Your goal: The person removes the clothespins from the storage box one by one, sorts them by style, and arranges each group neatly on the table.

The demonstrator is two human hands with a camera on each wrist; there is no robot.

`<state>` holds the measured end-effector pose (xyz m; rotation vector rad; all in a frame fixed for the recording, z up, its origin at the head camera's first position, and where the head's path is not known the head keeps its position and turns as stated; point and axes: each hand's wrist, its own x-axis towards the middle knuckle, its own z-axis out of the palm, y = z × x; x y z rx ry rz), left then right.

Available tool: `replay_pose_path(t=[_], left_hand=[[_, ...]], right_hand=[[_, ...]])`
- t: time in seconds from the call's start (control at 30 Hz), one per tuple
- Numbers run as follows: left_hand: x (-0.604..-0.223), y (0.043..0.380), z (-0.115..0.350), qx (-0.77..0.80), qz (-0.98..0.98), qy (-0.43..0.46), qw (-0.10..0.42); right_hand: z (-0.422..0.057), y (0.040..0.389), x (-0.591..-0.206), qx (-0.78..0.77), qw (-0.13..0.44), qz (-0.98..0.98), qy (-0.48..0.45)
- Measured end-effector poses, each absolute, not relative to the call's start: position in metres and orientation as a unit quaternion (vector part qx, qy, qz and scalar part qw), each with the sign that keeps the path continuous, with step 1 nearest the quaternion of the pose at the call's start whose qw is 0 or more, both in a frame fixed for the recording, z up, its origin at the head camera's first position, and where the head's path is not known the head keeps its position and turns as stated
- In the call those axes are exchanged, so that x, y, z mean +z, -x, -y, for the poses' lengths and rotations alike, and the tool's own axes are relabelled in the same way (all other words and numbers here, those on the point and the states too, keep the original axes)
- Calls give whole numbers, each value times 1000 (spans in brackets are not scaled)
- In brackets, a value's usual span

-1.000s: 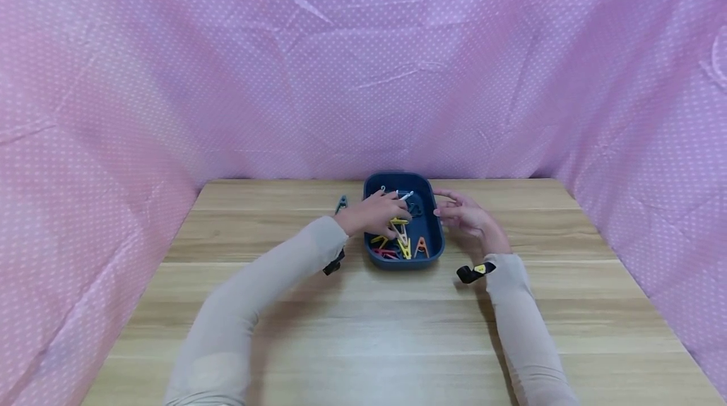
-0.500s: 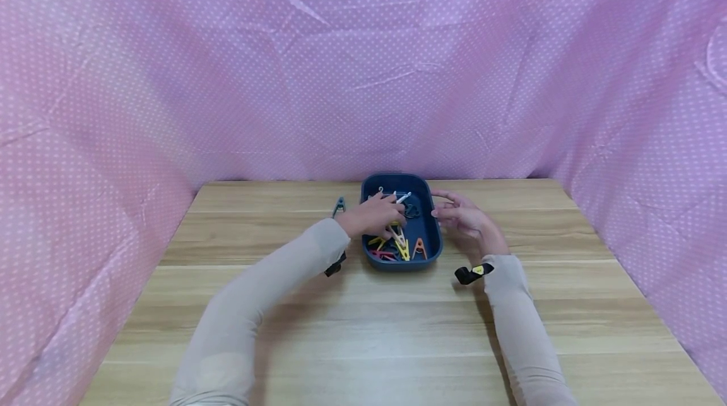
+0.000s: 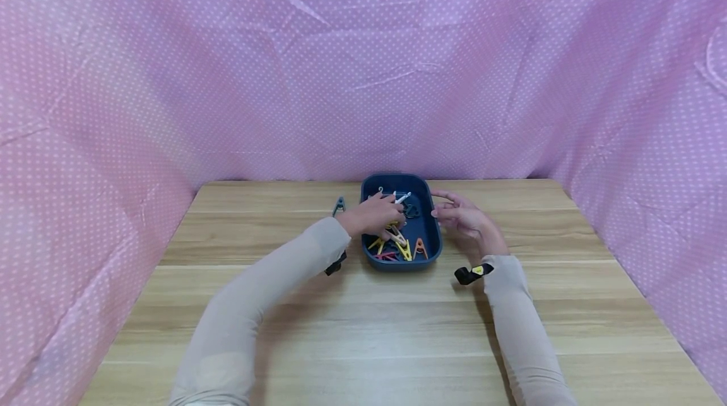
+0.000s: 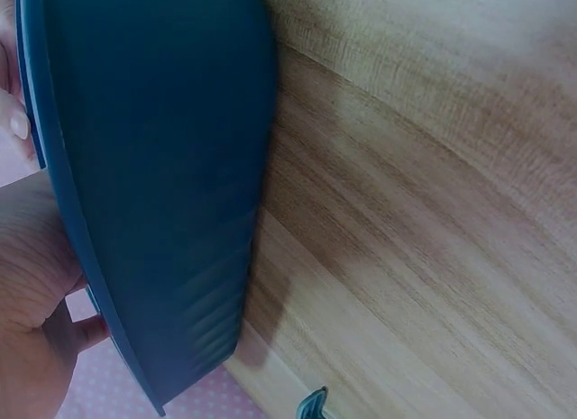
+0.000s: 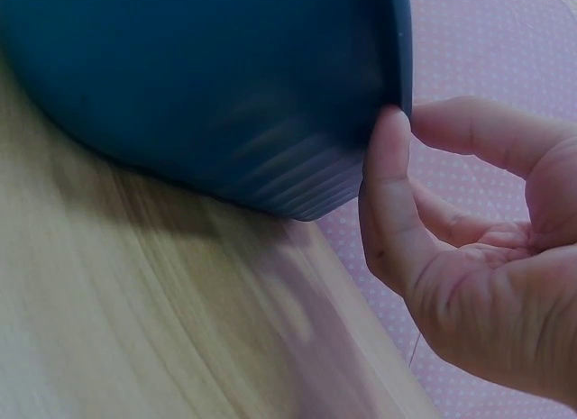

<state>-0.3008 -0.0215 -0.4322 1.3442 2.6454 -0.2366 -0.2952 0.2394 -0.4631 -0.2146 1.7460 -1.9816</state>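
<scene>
A dark blue plastic bin (image 3: 402, 266) stands near the back of the table, with several coloured clothespins inside. My left hand (image 3: 375, 213) reaches over its left rim, fingers down among yellow and beige clothespins (image 3: 399, 237). Its fingertips are hidden there, so I cannot tell whether they pinch one. My right hand (image 3: 466, 213) holds the bin's right rim between thumb and finger, as the right wrist view shows up close. An orange clothespin (image 3: 420, 247) and a yellow clothespin (image 3: 404, 251) lie in the near end. White pieces (image 3: 403, 197) show toward the far end.
One grey-blue clothespin (image 3: 339, 206) lies on the wooden table (image 3: 375, 343), left of the bin behind my left wrist. A pink dotted cloth (image 3: 363, 77) hangs along the table's back edge and both sides.
My left hand stays in the bin and its fingers stir slightly; the beige clothespin beneath them shifts a little. The right hand keeps its hold on the rim.
</scene>
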Motion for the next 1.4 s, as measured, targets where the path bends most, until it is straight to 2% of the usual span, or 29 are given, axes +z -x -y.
replay_pose_path(t=[0.63,0.87,1.1,1.4], left_hand=[[-422,297,24,-47,-891,-443,87],[-418,298,26,-38,-889,-450,73],[-415,299,30,-29,-888,-459,28],[-390,296,48,40,-895,-444,-24]], right_hand=[[-240,295,-461,-718,249,-647,65],[-241,296,-462,-722,253,-640,71],[-242,296,-462,-728,254,-632,77],[-242,294,-461,-731,254,-628,80]])
